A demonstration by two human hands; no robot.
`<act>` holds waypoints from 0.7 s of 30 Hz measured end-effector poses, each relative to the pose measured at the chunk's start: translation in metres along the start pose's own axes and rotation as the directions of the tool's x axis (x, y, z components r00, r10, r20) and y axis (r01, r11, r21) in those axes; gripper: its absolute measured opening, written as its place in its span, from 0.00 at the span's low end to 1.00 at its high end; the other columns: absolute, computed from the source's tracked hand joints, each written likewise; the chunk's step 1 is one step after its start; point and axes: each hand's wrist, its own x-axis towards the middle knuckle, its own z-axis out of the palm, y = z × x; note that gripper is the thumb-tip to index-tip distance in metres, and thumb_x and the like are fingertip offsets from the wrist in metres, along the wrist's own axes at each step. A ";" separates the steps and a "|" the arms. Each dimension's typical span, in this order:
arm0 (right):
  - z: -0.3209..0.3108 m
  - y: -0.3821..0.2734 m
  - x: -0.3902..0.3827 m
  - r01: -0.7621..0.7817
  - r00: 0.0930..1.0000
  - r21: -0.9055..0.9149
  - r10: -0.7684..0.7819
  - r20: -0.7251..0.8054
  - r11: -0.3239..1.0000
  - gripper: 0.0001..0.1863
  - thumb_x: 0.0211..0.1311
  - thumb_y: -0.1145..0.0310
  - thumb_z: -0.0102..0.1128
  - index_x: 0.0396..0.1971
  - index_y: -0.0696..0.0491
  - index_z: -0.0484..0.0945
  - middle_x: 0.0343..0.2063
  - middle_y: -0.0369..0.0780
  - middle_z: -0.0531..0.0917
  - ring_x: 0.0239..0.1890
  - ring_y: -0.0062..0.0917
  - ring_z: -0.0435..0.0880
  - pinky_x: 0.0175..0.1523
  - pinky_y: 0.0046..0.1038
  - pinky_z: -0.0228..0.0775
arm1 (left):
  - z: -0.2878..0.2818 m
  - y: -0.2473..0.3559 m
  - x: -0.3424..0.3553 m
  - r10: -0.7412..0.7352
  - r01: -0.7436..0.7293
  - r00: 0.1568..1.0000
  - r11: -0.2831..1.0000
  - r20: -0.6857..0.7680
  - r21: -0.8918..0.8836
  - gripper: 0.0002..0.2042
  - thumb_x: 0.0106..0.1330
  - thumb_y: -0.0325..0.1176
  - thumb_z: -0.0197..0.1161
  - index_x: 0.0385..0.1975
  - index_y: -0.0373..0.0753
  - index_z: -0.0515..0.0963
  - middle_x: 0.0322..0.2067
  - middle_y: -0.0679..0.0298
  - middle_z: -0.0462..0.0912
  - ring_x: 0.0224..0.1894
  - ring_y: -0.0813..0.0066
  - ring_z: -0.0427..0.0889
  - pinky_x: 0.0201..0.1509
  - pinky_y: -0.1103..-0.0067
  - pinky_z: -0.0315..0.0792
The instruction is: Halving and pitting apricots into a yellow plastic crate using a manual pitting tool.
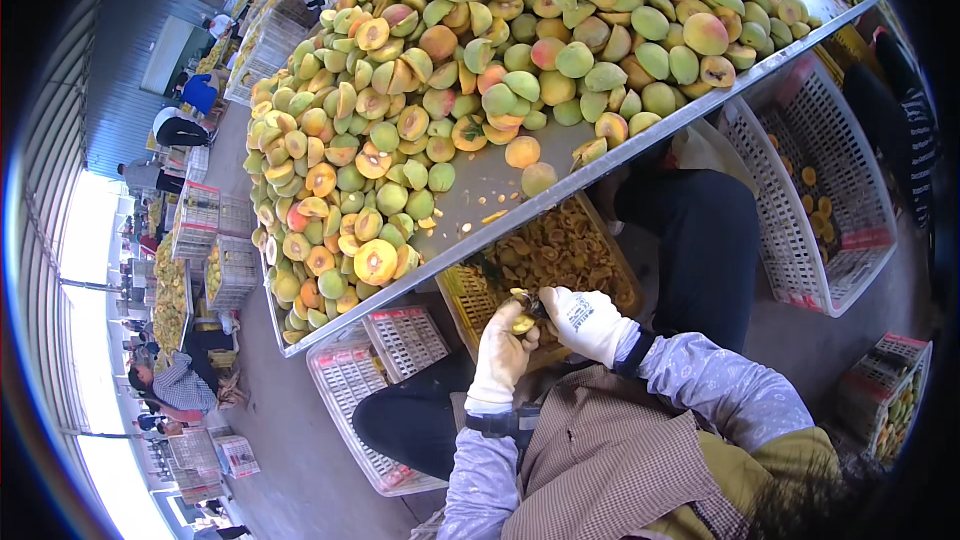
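Note:
My left hand (502, 355), in a white glove, is closed around a yellow-green piece of peach (523, 324). My right hand (588, 324), also gloved, meets it from the other side. Its fingers are closed on a small dark tool (540, 308) pressed against the fruit; the exact kind is too small to make out. Both hands are over a yellow crate (468, 300) filled with brownish-yellow scraps (560, 258). Beyond them, a metal table (490, 172) bears a large heap of green and orange peaches (400, 120), many cut in half with the pit hollow showing.
A raised metal rim (590, 172) edges the table in front of me. White crates (345, 380) stand by my left leg. To the right are a large white crate (800, 210) with some halves in it and a fuller crate (895, 390). People work among stacked crates at far left.

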 end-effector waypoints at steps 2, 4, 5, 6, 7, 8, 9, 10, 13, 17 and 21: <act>-0.007 -0.004 0.004 -0.108 0.992 -0.151 0.116 0.041 0.983 0.08 0.66 0.71 0.49 0.42 0.57 0.72 0.32 0.46 0.83 0.30 0.41 0.87 0.33 0.40 0.80 | -0.003 -0.008 -0.007 0.121 -0.122 0.992 0.991 0.025 0.056 0.14 0.68 0.38 0.58 0.49 0.38 0.74 0.33 0.65 0.81 0.25 0.75 0.76 0.26 0.81 0.67; 0.013 0.017 0.012 -0.324 0.936 -0.294 0.351 0.041 0.899 0.08 0.66 0.72 0.49 0.42 0.57 0.74 0.34 0.47 0.84 0.32 0.41 0.87 0.36 0.40 0.80 | 0.011 -0.010 -0.015 0.146 -0.139 0.989 0.972 -0.023 0.192 0.17 0.69 0.37 0.56 0.53 0.36 0.72 0.34 0.63 0.80 0.26 0.75 0.77 0.28 0.82 0.69; 0.018 0.034 0.016 -0.418 0.905 -0.086 0.422 0.047 0.905 0.10 0.66 0.72 0.48 0.42 0.58 0.76 0.37 0.49 0.85 0.34 0.43 0.87 0.40 0.41 0.80 | 0.021 -0.003 -0.026 0.167 -0.149 0.985 0.953 -0.046 0.265 0.18 0.69 0.37 0.55 0.55 0.35 0.71 0.35 0.63 0.80 0.26 0.76 0.77 0.29 0.82 0.70; 0.025 0.044 0.015 -0.392 0.909 -0.078 0.399 0.119 0.917 0.13 0.66 0.69 0.50 0.46 0.60 0.75 0.39 0.51 0.86 0.38 0.44 0.87 0.43 0.42 0.79 | 0.027 0.004 -0.040 0.276 -0.270 0.960 0.883 0.039 0.385 0.19 0.69 0.37 0.54 0.56 0.35 0.70 0.36 0.62 0.81 0.27 0.77 0.77 0.31 0.84 0.72; 0.018 0.040 0.013 -0.351 0.923 -0.052 0.354 0.151 0.935 0.16 0.66 0.67 0.51 0.48 0.60 0.74 0.38 0.52 0.85 0.39 0.45 0.87 0.45 0.42 0.78 | 0.030 0.019 -0.057 0.359 -0.336 0.932 0.813 0.047 0.476 0.19 0.69 0.38 0.54 0.56 0.36 0.71 0.36 0.63 0.80 0.27 0.79 0.76 0.31 0.85 0.71; 0.009 0.035 0.011 -0.309 0.934 -0.026 0.309 0.179 0.951 0.18 0.66 0.64 0.52 0.49 0.61 0.72 0.37 0.52 0.85 0.40 0.45 0.86 0.46 0.42 0.78 | 0.026 0.038 -0.069 0.437 -0.395 0.897 0.728 0.065 0.561 0.18 0.69 0.38 0.54 0.56 0.37 0.71 0.35 0.65 0.79 0.27 0.80 0.75 0.31 0.85 0.71; 0.008 0.035 0.009 -0.314 0.934 0.000 0.309 0.182 0.949 0.21 0.65 0.62 0.53 0.51 0.61 0.71 0.38 0.52 0.85 0.41 0.45 0.86 0.46 0.42 0.77 | 0.006 0.055 -0.075 0.573 -0.458 0.819 0.621 0.030 0.636 0.18 0.70 0.38 0.55 0.56 0.38 0.72 0.34 0.66 0.77 0.27 0.82 0.74 0.31 0.85 0.70; 0.007 0.034 0.007 -0.325 0.934 0.007 0.320 0.160 0.946 0.21 0.66 0.61 0.53 0.51 0.61 0.71 0.38 0.53 0.84 0.41 0.46 0.86 0.46 0.44 0.76 | -0.022 0.073 -0.083 0.691 -0.491 0.723 0.506 0.008 0.709 0.17 0.70 0.38 0.56 0.55 0.39 0.72 0.33 0.68 0.76 0.28 0.83 0.73 0.31 0.86 0.69; 0.010 0.028 0.005 -0.306 0.942 0.019 0.300 0.150 0.952 0.20 0.67 0.59 0.52 0.48 0.60 0.72 0.38 0.52 0.84 0.40 0.47 0.86 0.46 0.44 0.76 | -0.127 0.127 -0.113 0.874 0.139 0.469 0.070 -0.127 0.988 0.19 0.71 0.43 0.58 0.55 0.38 0.72 0.50 0.49 0.79 0.54 0.51 0.77 0.57 0.61 0.71; 0.007 0.016 0.007 -0.232 0.959 0.040 0.222 0.175 0.972 0.18 0.68 0.59 0.52 0.47 0.58 0.72 0.36 0.51 0.85 0.38 0.45 0.86 0.43 0.44 0.78 | -0.123 0.162 -0.109 0.864 0.387 0.498 -0.303 0.080 0.871 0.24 0.65 0.44 0.63 0.57 0.37 0.73 0.58 0.48 0.73 0.61 0.44 0.71 0.64 0.57 0.66; 0.020 0.024 0.002 -0.207 0.963 0.048 0.195 0.188 0.977 0.18 0.67 0.58 0.53 0.46 0.57 0.72 0.35 0.51 0.84 0.36 0.45 0.86 0.41 0.44 0.78 | -0.055 0.208 -0.017 0.635 -0.095 0.435 -0.673 0.639 0.734 0.22 0.63 0.38 0.64 0.55 0.37 0.74 0.58 0.50 0.74 0.59 0.49 0.73 0.64 0.61 0.67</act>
